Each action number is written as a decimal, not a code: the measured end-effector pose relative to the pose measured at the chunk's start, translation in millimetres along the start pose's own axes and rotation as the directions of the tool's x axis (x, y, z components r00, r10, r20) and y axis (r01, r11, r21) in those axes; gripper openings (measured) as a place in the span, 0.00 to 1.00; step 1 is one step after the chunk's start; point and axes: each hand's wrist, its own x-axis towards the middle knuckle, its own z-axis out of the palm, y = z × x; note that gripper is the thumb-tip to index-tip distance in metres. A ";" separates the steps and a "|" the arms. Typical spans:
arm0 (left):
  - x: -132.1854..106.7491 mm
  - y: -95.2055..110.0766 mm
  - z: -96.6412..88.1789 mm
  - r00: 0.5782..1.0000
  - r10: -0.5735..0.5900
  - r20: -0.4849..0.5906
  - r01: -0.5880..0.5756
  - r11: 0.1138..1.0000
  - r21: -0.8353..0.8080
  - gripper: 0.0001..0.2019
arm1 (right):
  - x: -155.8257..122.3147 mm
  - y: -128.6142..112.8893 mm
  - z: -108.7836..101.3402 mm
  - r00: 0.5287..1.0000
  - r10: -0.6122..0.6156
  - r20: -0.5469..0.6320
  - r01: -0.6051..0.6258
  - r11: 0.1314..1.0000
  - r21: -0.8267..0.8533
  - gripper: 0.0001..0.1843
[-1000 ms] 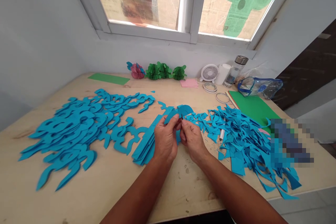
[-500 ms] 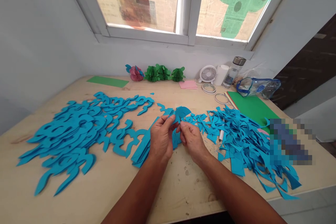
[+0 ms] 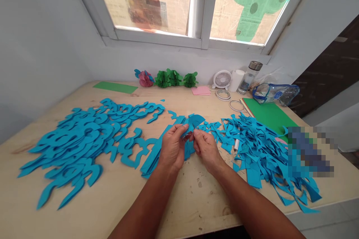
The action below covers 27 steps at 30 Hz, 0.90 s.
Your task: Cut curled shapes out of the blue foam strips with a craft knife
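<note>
A fan-shaped piece of blue paper (image 3: pixel 197 120) stands up between my two hands over the middle of the table. My left hand (image 3: pixel 171 148) pinches its left side between thumb and fingers. From the right, my right hand (image 3: pixel 206 148) is closed with thumb and forefinger at the paper's lower edge; its inner fingers are hidden. Under and beside my left hand lies a stack of blue paper strips (image 3: pixel 153 158). Curly blue cut-outs (image 3: pixel 84 134) make a heap on the left. Blue paper scraps (image 3: pixel 259 145) are piled to the right.
A white marker (image 3: pixel 236 145) lies against the scraps. Along the wall stand green paper ornaments (image 3: pixel 174 77), a small fan (image 3: pixel 222 79) and a water bottle (image 3: pixel 249 77). Tape rolls (image 3: pixel 223 95), a clear pouch (image 3: pixel 276 94) and green sheets (image 3: pixel 269 117) lie at the back right.
My fingertips have shifted very slightly at the blue paper, and the gap between the two hands looks a little wider. The heaps have not moved.
</note>
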 end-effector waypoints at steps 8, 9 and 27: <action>2.6 1.3 -2.5 0.994 0.094 -0.047 -0.089 0.991 0.098 0.10 | 0.4 0.0 -1.8 1.000 0.011 0.018 -0.010 1.000 -0.022 0.25; 3.0 2.4 -2.8 0.992 0.116 -0.057 -0.109 0.987 0.118 0.10 | 0.4 0.0 -2.1 1.000 0.013 0.025 -0.012 1.000 -0.028 0.25; 4.7 10.6 -8.9 0.987 -0.115 0.110 0.110 0.993 0.053 0.08 | 0.8 -0.9 -2.9 0.995 -0.063 0.076 0.071 0.992 -0.106 0.27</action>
